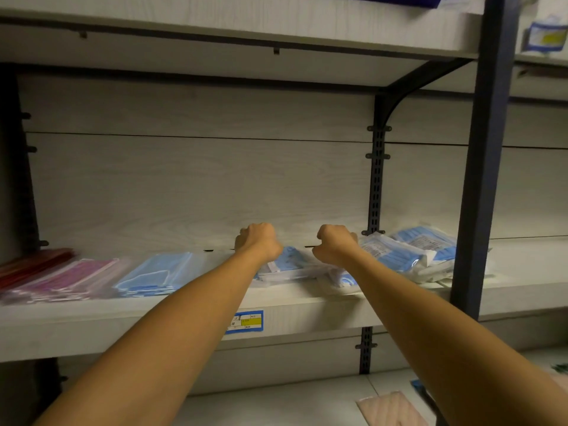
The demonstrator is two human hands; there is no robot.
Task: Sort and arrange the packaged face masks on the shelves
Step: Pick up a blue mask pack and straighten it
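Fingers of both our hands are curled down and hidden behind the knuckles, so we cannot tell if the left hand [259, 239] or the right hand [336, 243] grips a pack. Both hands hang over a blue mask pack [292, 262] that lies flat on the middle shelf [153, 318], between the two wrists. Left of it lie another blue pack [158, 273], pink packs [70, 279] and red packs [30, 264]; at the right a loose pile of blue packs [412, 250] leans near the dark post [482, 167].

Both bare arms are reaching forward over the shelf edge [184, 321], side by side. The left hand [259, 241] and right hand [336, 245] are hovering above that shelf, knuckles up, fingers curling under into loose fists.
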